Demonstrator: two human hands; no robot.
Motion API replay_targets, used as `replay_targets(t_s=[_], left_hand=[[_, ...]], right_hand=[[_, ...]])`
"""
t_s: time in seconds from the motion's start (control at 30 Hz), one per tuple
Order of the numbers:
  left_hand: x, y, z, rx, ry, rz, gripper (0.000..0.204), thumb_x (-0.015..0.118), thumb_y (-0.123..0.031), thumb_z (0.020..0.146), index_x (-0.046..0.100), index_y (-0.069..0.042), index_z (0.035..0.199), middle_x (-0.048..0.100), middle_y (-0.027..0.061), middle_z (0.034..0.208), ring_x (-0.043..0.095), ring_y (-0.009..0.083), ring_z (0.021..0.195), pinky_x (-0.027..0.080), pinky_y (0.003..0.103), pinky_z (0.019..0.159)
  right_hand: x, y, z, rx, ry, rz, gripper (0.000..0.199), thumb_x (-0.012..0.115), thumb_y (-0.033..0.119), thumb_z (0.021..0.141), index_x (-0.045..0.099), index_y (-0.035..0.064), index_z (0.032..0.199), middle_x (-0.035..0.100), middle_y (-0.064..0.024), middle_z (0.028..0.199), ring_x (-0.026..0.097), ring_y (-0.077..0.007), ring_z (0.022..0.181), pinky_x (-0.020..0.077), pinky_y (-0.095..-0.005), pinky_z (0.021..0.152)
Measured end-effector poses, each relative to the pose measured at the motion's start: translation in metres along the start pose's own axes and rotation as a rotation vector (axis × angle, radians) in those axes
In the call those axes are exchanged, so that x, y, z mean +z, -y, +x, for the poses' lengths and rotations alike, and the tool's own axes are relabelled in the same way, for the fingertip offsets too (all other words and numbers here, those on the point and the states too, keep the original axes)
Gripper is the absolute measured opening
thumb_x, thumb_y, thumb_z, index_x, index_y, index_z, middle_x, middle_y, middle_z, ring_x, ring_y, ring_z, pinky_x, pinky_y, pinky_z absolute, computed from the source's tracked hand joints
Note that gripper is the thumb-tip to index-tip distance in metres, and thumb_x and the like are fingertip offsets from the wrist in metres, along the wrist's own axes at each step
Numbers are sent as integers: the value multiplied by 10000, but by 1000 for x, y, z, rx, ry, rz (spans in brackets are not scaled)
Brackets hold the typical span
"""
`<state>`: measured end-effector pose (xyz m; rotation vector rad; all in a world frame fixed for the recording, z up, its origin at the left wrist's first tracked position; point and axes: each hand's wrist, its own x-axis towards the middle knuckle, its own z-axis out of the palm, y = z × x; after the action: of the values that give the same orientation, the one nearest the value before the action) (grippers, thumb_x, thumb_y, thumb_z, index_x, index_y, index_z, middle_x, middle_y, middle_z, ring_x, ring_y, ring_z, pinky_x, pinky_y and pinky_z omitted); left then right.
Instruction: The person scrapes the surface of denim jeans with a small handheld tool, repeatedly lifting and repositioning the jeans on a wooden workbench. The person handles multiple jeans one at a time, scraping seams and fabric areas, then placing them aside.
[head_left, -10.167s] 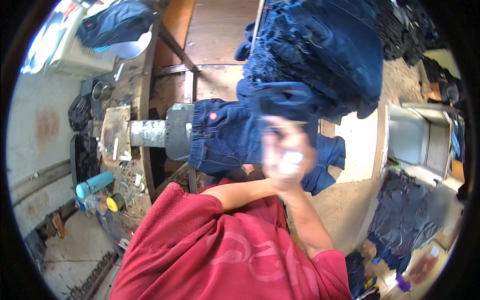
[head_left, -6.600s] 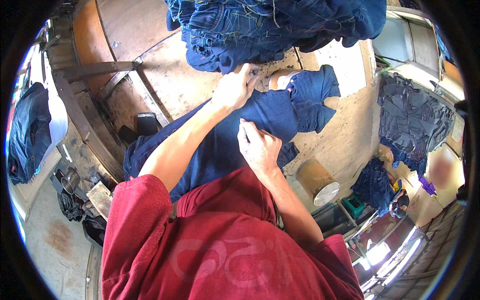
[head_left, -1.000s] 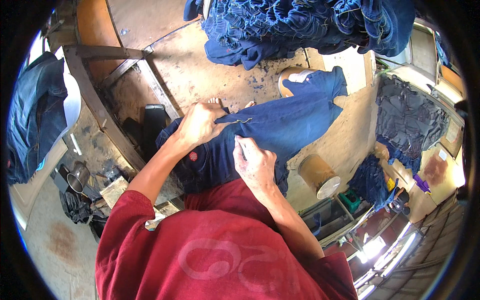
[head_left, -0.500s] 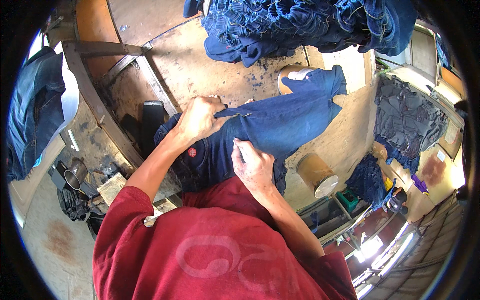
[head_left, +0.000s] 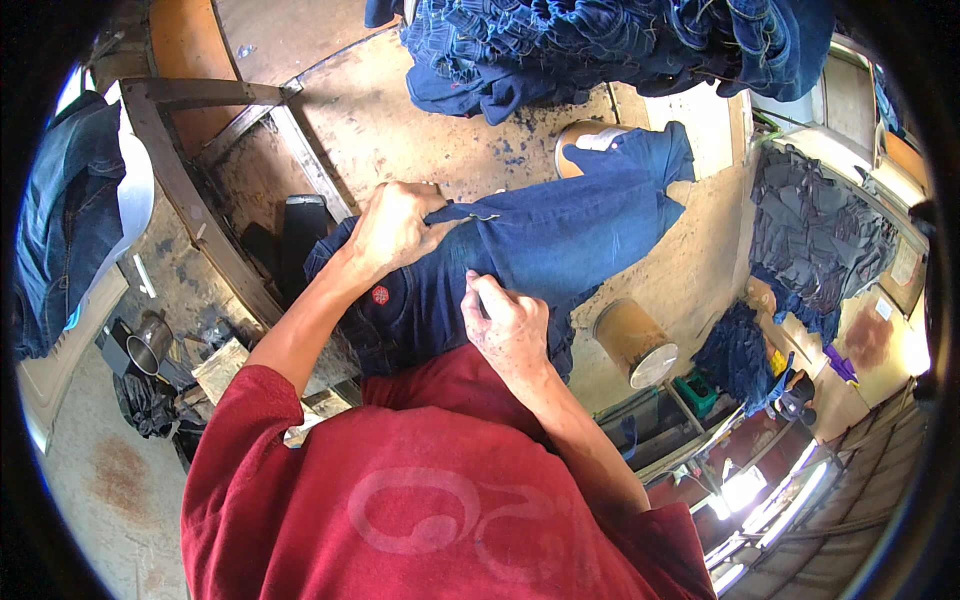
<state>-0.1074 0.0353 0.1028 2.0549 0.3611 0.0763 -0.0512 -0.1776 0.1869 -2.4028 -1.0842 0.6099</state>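
A dark blue pair of jeans (head_left: 580, 225) lies spread before me, one leg stretching to the upper right. A round red patch marks the part nearest my left forearm. My left hand (head_left: 400, 228) is closed on a fold of the denim, fingers wrapped over its edge. Beside that grip, a short pale thread (head_left: 484, 217) lies along the seam. Lower and to the right, my right hand (head_left: 507, 318) is closed in a pinch against the fabric. Whatever its fingertips hold is too small to tell.
A heap of blue denim (head_left: 600, 50) rises at the far side. Folded jeans (head_left: 75, 210) lie at the left, dark grey garments (head_left: 825, 220) at the right. A brown cylinder (head_left: 630, 340) stands near the jeans; a metal cup (head_left: 150, 345) sits at lower left.
My left hand has shifted slightly up and left, still gripping the denim. The right hand stays almost in place, still pinched.
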Motion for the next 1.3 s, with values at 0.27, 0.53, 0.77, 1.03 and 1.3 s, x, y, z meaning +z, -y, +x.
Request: replay_targets(t_s=[0.27, 0.53, 0.77, 1.03, 1.3], left_hand=[[2, 0, 0, 25, -22, 21, 185, 899, -139, 816, 794, 2, 878, 704, 199, 775, 711, 409, 699, 563, 448, 639], [2, 0, 0, 12, -12, 43, 186, 889, -148, 840, 786, 5, 870, 703, 201, 784, 714, 404, 714, 565, 448, 647], [3, 1, 0, 27, -10, 47, 223, 897, -161, 825, 749, 5, 838, 697, 190, 779, 704, 412, 711, 563, 459, 640], [3, -1, -1, -12, 2, 55, 203, 897, -155, 824, 765, -5, 855, 702, 181, 786, 708, 403, 704, 567, 456, 641], [2, -1, -1, -5, -2, 21, 206, 891, -165, 846, 772, 3, 854, 697, 193, 784, 704, 405, 709, 561, 458, 652]], right_hand=[[1, -4, 2, -16, -93, 57, 68, 764, 65, 945, 715, 81, 990, 706, -109, 668, 726, -280, 558, 560, -399, 498], [-3, -4, 2, 39, -96, 136, 65, 774, 52, 935, 720, 69, 967, 701, -127, 678, 725, -295, 567, 544, -411, 496], [-3, -2, -1, 55, 6, 14, 119, 782, 21, 915, 740, 67, 1016, 735, -142, 725, 755, -298, 615, 576, -397, 531], [-5, -4, -1, 60, 46, -6, 96, 772, 28, 928, 734, 67, 1007, 740, -151, 739, 756, -307, 620, 578, -392, 535], [-5, -3, 2, 55, -48, 55, 73, 772, 25, 927, 726, 66, 966, 732, -150, 726, 741, -317, 597, 572, -402, 530]])
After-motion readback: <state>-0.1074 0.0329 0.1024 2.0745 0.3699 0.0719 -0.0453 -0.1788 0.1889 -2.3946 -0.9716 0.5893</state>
